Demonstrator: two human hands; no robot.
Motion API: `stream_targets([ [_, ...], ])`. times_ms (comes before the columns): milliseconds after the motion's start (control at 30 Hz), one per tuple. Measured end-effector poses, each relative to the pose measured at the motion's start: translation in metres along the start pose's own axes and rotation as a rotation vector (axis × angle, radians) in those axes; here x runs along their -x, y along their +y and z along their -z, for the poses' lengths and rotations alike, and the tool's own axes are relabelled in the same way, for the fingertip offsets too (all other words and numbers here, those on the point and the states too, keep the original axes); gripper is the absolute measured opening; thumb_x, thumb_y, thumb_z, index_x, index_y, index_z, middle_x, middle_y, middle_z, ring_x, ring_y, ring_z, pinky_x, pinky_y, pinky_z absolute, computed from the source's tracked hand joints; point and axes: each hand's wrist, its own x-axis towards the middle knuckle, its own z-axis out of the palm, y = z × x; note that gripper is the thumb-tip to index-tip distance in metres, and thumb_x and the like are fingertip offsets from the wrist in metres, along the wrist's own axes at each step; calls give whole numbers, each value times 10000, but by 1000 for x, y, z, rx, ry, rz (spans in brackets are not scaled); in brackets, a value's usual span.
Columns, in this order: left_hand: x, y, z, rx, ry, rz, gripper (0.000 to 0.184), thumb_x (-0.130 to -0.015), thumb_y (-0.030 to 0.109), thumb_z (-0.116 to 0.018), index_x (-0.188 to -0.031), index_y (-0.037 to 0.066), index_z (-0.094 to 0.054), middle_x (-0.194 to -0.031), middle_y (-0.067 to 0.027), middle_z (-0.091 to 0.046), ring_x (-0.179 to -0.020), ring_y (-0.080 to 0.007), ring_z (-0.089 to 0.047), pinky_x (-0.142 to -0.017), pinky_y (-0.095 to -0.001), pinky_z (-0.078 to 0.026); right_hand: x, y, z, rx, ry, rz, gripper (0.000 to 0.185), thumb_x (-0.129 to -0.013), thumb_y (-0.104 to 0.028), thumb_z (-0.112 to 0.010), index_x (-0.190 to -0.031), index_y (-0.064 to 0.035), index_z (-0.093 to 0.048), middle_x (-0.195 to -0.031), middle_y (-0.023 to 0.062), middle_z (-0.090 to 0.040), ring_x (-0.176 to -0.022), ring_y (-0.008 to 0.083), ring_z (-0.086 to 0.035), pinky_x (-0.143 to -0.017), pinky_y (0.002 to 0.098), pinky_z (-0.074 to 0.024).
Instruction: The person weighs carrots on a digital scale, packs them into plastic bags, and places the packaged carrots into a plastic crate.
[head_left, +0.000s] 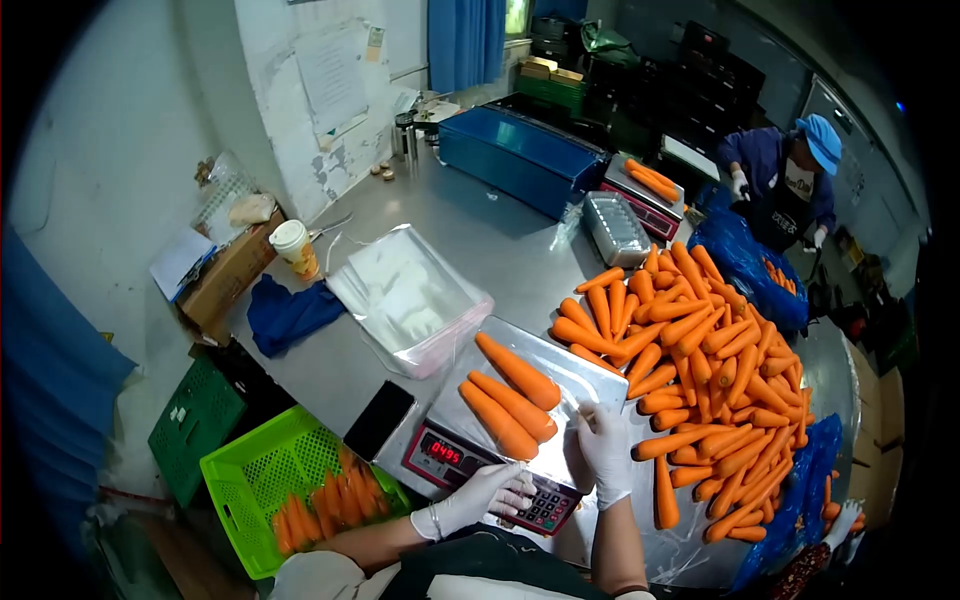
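Three carrots [508, 400] lie side by side on the metal pan [450, 425] of a digital scale, whose red display [446, 452] seems to read 0495. My left hand [482, 498], in a white glove, hovers at the front of the scale by the keypad [545, 505], fingers loosely bent and holding nothing visible. At the pan's right edge is my gloved right hand [605, 450], its fingers slightly curled and apart from the carrots. Between that hand and the table's right side spreads a big heap of carrots [710, 380].
A black phone [380, 420] lies left of the scale, beside a clear tray of plastic bags [405, 300]. Packed carrots fill part of a green crate [245, 485] at lower left. Beyond are a paper cup [294, 248], blue bin [520, 155], second scale [645, 200] and co-worker [785, 185].
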Motion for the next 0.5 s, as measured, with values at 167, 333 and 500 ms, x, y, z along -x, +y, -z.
stream_targets([
  [167, 7, 3, 22, 111, 194, -160, 136, -877, 133, -484, -893, 20, -559, -873, -79, -618, -767, -167, -635, -662, -259, -519, 35, 17, 8, 25, 129, 127, 149, -664, 39, -634, -779, -55, -625, -697, 93, -573, -649, 263, -550, -607, 347, -429],
  [333, 13, 0, 29, 37, 141, -195, 280, -911, 256, -521, -1091, 60, -436, -1074, -99, -528, -1002, -205, -568, -776, -314, -509, 77, -2, 29, -59, 9, 184, 178, -679, 51, -628, -829, -44, -621, -781, 95, -606, -698, 235, -575, -665, 311, -455],
  [500, 11, 2, 26, -400, 321, -311, 206, -876, 142, -573, -1019, 22, -487, -970, -99, -573, -889, -152, -602, -711, -275, -508, 91, 9, 39, -877, -96, -477, 240, -879, -74, -482, -1055, 80, -535, -909, 123, -621, -648, 121, -566, -593, 239, -476],
])
